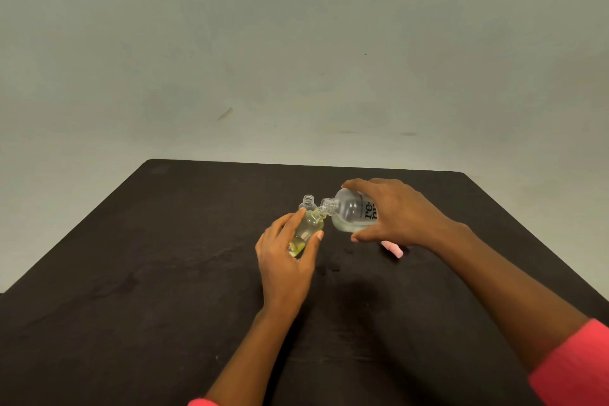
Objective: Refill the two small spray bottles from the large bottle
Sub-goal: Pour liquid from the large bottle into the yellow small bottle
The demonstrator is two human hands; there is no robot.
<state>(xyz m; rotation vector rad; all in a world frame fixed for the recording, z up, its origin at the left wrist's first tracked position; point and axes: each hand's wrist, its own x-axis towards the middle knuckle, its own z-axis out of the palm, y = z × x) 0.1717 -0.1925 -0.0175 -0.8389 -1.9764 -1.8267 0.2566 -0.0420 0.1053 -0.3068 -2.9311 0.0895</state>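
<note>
My right hand grips the large clear bottle, tipped on its side with its open threaded neck pointing left. That neck meets the mouth of a small clear bottle, which my left hand holds tilted toward it. Pale yellowish liquid sits in the small bottle's bottom, and a shallow layer lies in the large bottle. A second small bottle stands upright and uncapped just behind them, partly hidden.
Everything rests over a dark table against a plain pale wall. A pink cap-like piece lies on the table under my right wrist. Faint wet-looking marks show on the table in front of the bottles.
</note>
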